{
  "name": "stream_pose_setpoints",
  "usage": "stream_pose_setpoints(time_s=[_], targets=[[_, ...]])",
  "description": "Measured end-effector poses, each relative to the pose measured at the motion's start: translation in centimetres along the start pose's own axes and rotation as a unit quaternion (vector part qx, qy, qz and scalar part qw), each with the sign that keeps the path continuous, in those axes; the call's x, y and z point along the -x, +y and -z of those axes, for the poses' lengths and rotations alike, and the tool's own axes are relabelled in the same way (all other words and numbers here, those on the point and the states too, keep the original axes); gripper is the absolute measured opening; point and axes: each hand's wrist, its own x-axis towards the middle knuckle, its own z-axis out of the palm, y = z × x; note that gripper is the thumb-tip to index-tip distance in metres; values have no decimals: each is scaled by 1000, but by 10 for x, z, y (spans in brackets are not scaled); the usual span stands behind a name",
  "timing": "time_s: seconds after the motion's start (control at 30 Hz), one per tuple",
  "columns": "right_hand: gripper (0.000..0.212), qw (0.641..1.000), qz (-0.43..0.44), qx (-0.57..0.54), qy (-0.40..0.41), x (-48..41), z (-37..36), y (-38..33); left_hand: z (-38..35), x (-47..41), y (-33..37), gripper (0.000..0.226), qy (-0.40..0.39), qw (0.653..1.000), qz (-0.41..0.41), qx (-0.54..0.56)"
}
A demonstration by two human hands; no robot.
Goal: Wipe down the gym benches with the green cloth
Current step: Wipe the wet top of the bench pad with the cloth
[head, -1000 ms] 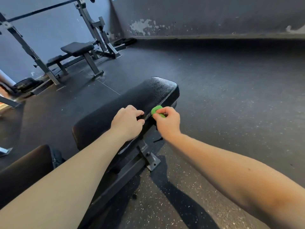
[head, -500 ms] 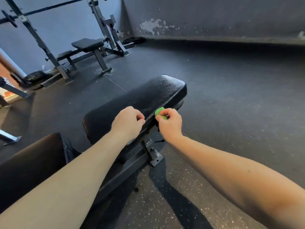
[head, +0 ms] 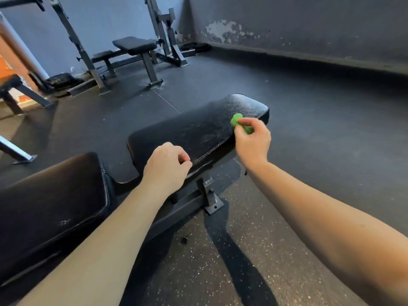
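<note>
Both forearms are shown bare along all that is seen of them. The left hand (head: 166, 166) is found at the near edge of the bench pad (head: 194, 131), the right hand (head: 251, 141) by that pad's far corner, both likewise bare.

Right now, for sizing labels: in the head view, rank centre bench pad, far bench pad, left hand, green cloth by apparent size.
1. centre bench pad
2. left hand
3. far bench pad, shrunk by distance
4. green cloth, partly inside right hand
</note>
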Motion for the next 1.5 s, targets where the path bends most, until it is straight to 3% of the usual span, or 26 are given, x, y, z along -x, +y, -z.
stream_pose_setpoints(time_s=[0.07, 0.13, 0.3, 0.5, 0.7, 0.93, 1.07, 1.13, 1.23, 1.4, 1.5], targets=[[18, 984, 97, 135, -70, -12, -1, -14, 3, 2, 0, 9, -3, 1000, 1, 2], [19, 941, 167, 261, -136, -3, -14, -20, 4, 4, -1, 7, -12, 1000, -3, -2], [30, 864, 300, 285, -288, 53, -46, -27, 18, 4, -12, 9, -21, 999, 6, -28], [30, 884, 153, 398, -193, -22, -21, -19, 26, 12, -24, 16, -27, 999, 28, -17], [43, 826, 265, 340, -362, 56, -45, -38, 35, 15, -39, 11, -14, 998, 57, -33], [38, 827, 174, 443, -300, -1, -69, -52, 47, 17, -56, 11, -10, 994, 111, -9], [45, 800, 228, 412, -371, 43, -108, -61, 48, 18, -64, 8, -5, 987, 152, 54], [50, 772, 269, 391, -423, 60, -102, -55, 47, 18, -65, 7, -1, 984, 162, 67], [51, 765, 277, 335, -475, 48, -82, -44, 47, 18, -64, 7, 0, 981, 175, 79], [54, 794, 212, 427, -377, 6, -107, -50, 45, 15, -67, 7, -10, 978, 190, 90], [52, 772, 254, 431, -393, 42, -118, -59, 46, 11, -70, 8, -26, 977, 198, 77]])
